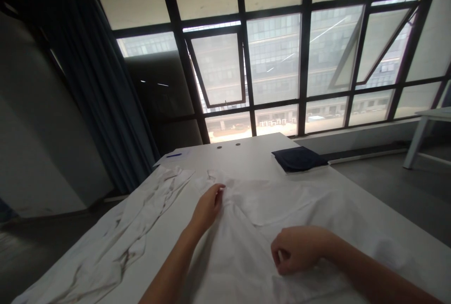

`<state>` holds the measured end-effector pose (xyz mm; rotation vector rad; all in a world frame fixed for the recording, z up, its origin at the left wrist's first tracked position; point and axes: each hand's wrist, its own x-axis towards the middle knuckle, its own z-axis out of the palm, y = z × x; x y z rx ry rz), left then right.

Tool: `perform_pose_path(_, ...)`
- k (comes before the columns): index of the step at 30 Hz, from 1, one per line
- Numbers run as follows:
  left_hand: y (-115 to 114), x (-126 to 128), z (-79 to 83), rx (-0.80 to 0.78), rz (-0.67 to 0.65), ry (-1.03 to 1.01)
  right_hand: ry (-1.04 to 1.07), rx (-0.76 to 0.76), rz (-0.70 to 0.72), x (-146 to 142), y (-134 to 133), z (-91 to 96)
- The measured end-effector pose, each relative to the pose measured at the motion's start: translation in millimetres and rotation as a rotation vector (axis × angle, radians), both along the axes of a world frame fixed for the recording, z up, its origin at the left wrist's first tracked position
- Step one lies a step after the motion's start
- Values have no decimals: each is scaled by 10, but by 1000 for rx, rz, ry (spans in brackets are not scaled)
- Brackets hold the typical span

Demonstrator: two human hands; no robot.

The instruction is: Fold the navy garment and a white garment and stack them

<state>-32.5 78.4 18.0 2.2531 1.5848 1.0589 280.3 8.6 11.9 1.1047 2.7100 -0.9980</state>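
Observation:
A white garment that looks like a shirt (246,243) lies spread and creased over the near part of the white table (246,153). My left hand (208,204) is closed on its cloth, close to what seems to be the collar end. Lower and to the right, my right hand (301,249) is curled in a pinch at the front of the same shirt. Its thumb and fingertips meet at the cloth, though the pinched bit is hardly visible. Folds run from my left hand down towards the table's near side.
Along the left of the table lie more crumpled white garments (116,243). A folded dark blue cloth (299,158) rests at the far right, and a blue pen (174,155) on paper at the far left. Windows and a dark curtain (102,92) stand beyond; another table (435,115) is at right.

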Motion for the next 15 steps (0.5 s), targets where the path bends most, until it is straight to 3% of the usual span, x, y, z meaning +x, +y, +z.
perform_pose_path(3,-300,332,184,53,-230,205,339,-310,-82,41,153,53)
perform_pose_path(6,-600,700,242,121,-379,429,742,-273,-427,-22,354,-56)
perform_pose_path(8,-750,916,153,190,-473,560,885,-252,-580,-81,438,-162)
perform_pose_path(12,-909,1177,-155,300,-676,691,1129,-458,-625,-124,478,-323)
perform_pose_path(15,-933,1203,-214,290,-713,648,1198,-530,-687,-94,490,-373)
